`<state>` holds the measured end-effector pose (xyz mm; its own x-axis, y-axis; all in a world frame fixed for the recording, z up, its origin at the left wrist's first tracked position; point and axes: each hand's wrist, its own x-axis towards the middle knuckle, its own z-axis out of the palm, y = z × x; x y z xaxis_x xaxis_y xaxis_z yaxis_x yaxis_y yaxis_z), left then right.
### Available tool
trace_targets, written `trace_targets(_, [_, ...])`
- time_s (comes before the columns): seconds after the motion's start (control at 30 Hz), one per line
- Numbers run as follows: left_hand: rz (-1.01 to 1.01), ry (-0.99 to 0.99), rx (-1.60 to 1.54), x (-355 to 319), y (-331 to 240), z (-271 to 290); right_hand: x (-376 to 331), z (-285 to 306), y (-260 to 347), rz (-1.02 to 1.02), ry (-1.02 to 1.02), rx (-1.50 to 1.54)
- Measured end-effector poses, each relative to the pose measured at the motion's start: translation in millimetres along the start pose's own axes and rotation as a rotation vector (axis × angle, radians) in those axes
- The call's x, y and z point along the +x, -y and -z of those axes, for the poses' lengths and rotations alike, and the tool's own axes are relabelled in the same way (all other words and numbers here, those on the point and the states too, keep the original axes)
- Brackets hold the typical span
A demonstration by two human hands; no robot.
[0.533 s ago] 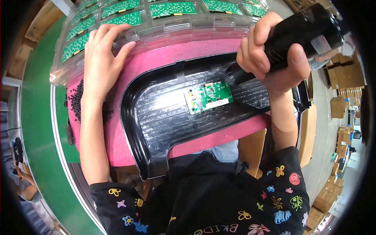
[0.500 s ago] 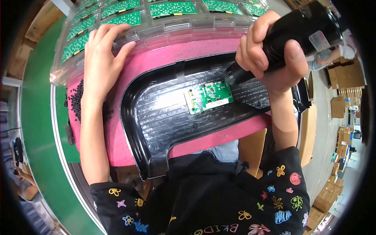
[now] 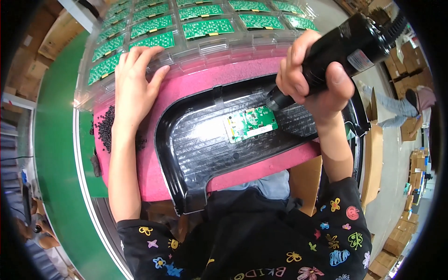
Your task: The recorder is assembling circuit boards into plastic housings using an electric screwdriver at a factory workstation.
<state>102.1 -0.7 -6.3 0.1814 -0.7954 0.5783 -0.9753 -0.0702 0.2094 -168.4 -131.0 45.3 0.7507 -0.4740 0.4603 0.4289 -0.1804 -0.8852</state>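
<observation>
Pink foam bench (image 3: 196, 84) | small green circuit board (image 3: 250, 123) in black housing (image 3: 210, 154) | right hand (image 3: 312, 81) grips black driver (image 3: 345, 46) | left hand (image 3: 135, 81) flat, empty

Setting: factory assembly line, electronics. I stand at a green conveyor belt (image 3: 56, 140) running along my left. Far side: clear plastic trays (image 3: 196, 32) of identical green circuit boards (image 3: 207, 28), one per pocket. Near: pink foam pad (image 3: 196, 84) bearing a black moulded housing (image 3: 214, 154). Right: stacked cardboard cartons (image 3: 410, 70) on a bare concrete floor (image 3: 392, 154), another person (image 3: 401, 105) bent among them.
</observation>
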Motion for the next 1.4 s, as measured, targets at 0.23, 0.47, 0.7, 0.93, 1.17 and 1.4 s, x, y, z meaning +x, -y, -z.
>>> trace_targets(0.23, [0.013,0.006,-0.012,0.6,-2.1,2.7,18.0,38.0,12.4,-0.293,-0.416,0.543])
trace_targets(0.47, [0.003,-0.135,0.073,-2.5,-17.8,2.7,-21.6,54.7,22.1,-0.306,-0.729,0.563])
trace_targets(0.7, [-0.068,0.198,-0.323,-7.9,-54.0,12.2,-150.1,67.1,53.7,0.018,-0.632,0.126])
trace_targets(0.93, [-0.027,0.43,-0.259,-13.7,-72.7,0.1,-333.0,161.0,15.4,-0.088,-1.323,-0.646])
trace_targets(1.17, [-0.149,0.456,-0.105,-12.1,-72.3,15.2,-498.8,186.7,-97.6,-1.128,-1.436,-0.957])
trace_targets(1.4, [-0.234,-0.126,0.105,-34.5,-140.3,101.5,-624.2,131.4,-220.4,-1.792,-0.898,-0.882])
